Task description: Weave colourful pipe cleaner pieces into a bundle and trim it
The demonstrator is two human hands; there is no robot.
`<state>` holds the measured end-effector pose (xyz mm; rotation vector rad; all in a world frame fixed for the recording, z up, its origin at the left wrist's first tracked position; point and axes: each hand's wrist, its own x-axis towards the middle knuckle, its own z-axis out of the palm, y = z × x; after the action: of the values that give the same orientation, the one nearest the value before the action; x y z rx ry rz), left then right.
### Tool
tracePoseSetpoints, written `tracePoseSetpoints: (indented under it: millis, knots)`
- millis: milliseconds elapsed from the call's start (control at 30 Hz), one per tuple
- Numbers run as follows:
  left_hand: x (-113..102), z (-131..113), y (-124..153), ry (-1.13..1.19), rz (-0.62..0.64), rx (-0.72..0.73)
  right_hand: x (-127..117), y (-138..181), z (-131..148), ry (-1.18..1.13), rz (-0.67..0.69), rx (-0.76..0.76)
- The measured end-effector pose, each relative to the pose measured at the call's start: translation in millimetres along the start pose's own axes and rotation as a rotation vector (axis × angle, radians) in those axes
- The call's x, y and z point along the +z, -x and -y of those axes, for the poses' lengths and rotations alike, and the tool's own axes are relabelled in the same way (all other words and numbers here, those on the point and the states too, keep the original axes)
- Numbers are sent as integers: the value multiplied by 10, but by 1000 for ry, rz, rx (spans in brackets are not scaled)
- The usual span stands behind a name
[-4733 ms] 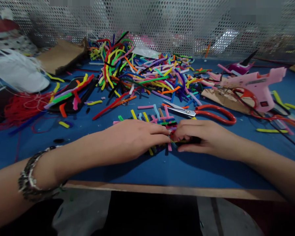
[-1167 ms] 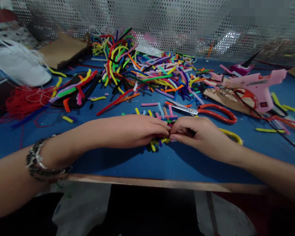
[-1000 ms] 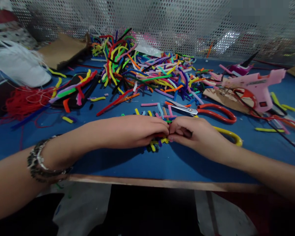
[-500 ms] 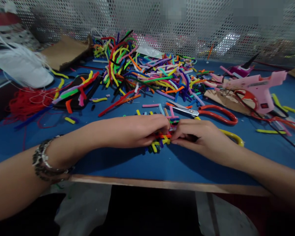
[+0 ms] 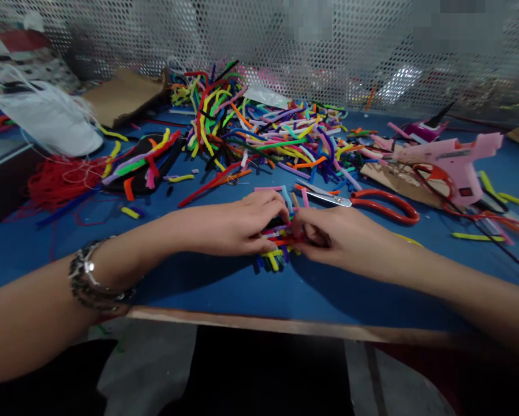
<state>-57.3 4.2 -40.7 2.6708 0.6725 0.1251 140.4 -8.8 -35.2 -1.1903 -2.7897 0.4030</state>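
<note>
A small woven piece of coloured pipe cleaners [image 5: 275,259] lies on the blue table near its front edge, partly hidden under my hands. My left hand [image 5: 259,222] is bent over its left side, fingers closed on the strips. From the right, my right hand [image 5: 324,231] pinches at the piece's right edge with thumb and index finger. Pink and light blue strip ends [image 5: 287,197] stick out behind the fingers. Just beyond my right hand lie red-handled scissors [image 5: 384,205], blades pointing left.
A heap of loose pipe cleaners [image 5: 259,127] fills the back middle. At the right, a pink glue gun [image 5: 462,167] rests by cardboard [image 5: 400,185]. Red yarn [image 5: 64,182], a white bag [image 5: 53,118] and a cardboard sheet [image 5: 120,95] are at the left. A perforated metal panel [image 5: 354,52] stands behind.
My right hand has shifted slightly left and up over the piece, closer to my left hand. My left fingers have lifted and spread a little. The whole view has moved slightly.
</note>
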Motion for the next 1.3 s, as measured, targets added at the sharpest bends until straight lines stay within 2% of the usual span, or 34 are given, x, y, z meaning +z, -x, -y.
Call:
tracePoseSetpoints:
  millis: [267, 500, 633, 733, 900, 1100, 1300]
  knots:
    - [-59, -20, -10, 17, 42, -18, 6, -15, -5, -60, -11, -41]
    - [-21, -2, -23, 2, 36, -17, 5, -1, -14, -50, -18, -71]
    - [-27, 10, -18, -4, 56, 27, 23, 40, -64, -79, -53, -196]
    - [-40, 17, -7, -9, 65, 31, 12, 43, -101, -123, -31, -273]
    - [-62, 3, 2, -11, 111, 9, 2, 15, -127, -144, 0, -222]
    - [-69, -2, 2, -23, 123, 18, 11, 52, -94, -95, -40, -277]
    - [-61, 1, -3, -45, 117, 26, -41, 44, -74, -90, 55, -206]
